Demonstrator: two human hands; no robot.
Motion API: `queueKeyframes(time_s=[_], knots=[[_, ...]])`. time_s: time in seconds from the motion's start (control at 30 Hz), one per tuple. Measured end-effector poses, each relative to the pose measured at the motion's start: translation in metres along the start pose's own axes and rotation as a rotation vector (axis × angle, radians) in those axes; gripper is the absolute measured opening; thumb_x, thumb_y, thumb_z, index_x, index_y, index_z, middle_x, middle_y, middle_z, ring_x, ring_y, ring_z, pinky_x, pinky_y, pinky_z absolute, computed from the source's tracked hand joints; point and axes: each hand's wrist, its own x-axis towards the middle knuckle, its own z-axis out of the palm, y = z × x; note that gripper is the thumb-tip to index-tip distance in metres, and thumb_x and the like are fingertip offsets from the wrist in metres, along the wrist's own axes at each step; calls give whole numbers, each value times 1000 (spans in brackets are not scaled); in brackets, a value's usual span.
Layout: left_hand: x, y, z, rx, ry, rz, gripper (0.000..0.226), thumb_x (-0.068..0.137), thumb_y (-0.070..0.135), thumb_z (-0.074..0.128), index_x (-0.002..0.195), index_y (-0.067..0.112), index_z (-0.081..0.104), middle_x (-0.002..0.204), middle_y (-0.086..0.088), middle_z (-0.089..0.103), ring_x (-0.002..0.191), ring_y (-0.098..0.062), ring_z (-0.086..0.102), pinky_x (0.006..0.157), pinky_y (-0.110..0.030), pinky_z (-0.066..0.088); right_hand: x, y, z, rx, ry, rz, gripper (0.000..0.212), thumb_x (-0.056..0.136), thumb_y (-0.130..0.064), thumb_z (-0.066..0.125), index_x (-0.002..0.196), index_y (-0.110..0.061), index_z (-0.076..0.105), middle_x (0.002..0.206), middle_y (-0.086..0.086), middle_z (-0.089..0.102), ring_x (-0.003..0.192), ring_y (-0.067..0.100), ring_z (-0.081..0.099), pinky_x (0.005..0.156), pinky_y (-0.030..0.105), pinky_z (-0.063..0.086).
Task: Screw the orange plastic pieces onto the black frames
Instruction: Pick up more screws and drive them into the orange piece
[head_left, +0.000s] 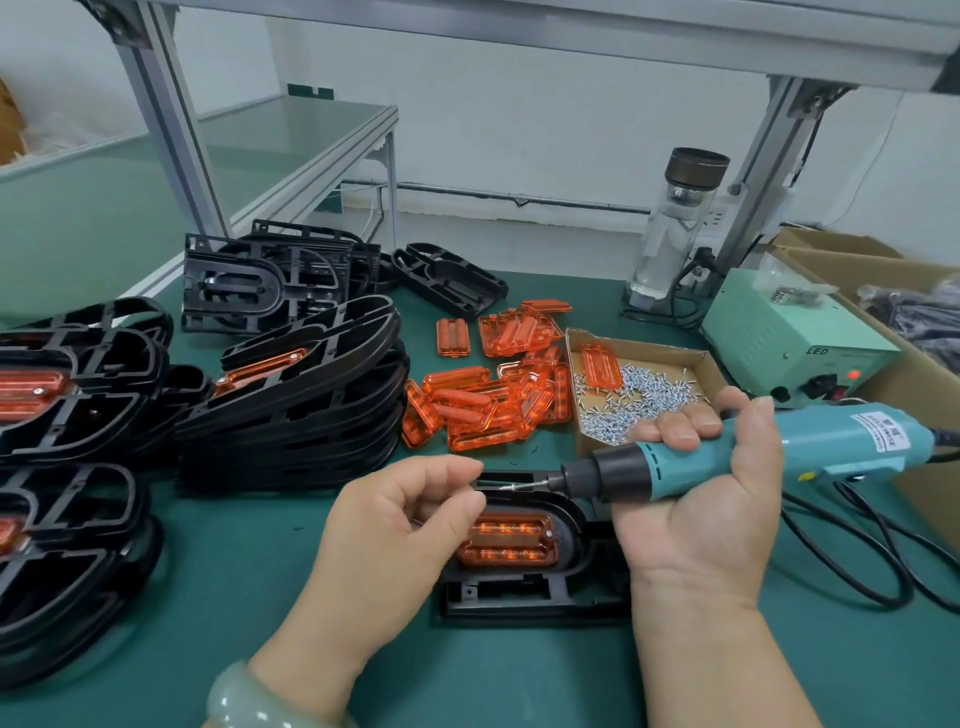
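Plenty look done already. The stacks of black frames (291, 395) on the left of the green mat (234, 582) show orange inserts fitted on the top ones, though I can't see the ones underneath. There's a fair bit left, I'd say: a heap of loose orange pieces (483, 410) sits mid-bench, and a few bare frames (260, 286) lean at the back.

The one being worked on is a black frame (519, 597) lying flat right in front, between the two hands, with an orange piece (506, 538) seated in its opening. The right hand (717, 493) is wrapped around the teal electric screwdriver (779, 452), which is held nearly level with the bit pointing left over the frame's far edge. The left hand (410, 525) has thumb and forefinger pinched together right at the bit tip. I reckon it's on a screw (506, 487) being set on the bit, but it's tiny, so don't quote me.

My read is that this piece is placed but not driven yet. I can't make out any screw heads in it from here.

Spare screws fill the cardboard tray (644, 347) just right of the orange heap, and there's a stray orange piece in there too. A pale green power box (795, 343) sits behind the tray.
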Motion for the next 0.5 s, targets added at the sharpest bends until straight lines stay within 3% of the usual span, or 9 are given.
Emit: queueKeyframes(time_s=[0.13,0.27,0.37,0.5], knots=[[2,-9,-9,362,-15,55,29,78,14,73,77,42,68,82,21,66,71,-4,61,68,-7,44,4,0,-7,-62,-27,-14,12,88,-34,59,87,-25,51,67,-12,45,53,4,44,59,18,43],[0,-16,-11,520,-88,105,21,77,22,74,83,41,69,83,24,59,78,0,57,69,-4,38,7,2,-3,-64,-41,-62,15,78,-31,64,85,-23,53,62,-12,46,49,4,44,57,19,45],[2,-19,-12,586,-117,124,25,77,29,74,101,37,69,91,28,55,91,10,50,76,-1,34,9,1,-5,-108,-30,-92,12,84,-30,61,85,-23,52,62,-11,46,49,4,44,57,18,44],[3,-21,-13,653,-160,110,32,80,39,69,112,36,66,102,29,48,104,3,48,89,-11,33,8,2,-5,-124,-18,-106,11,93,-26,56,85,-23,51,61,-11,47,49,5,44,58,19,44]])
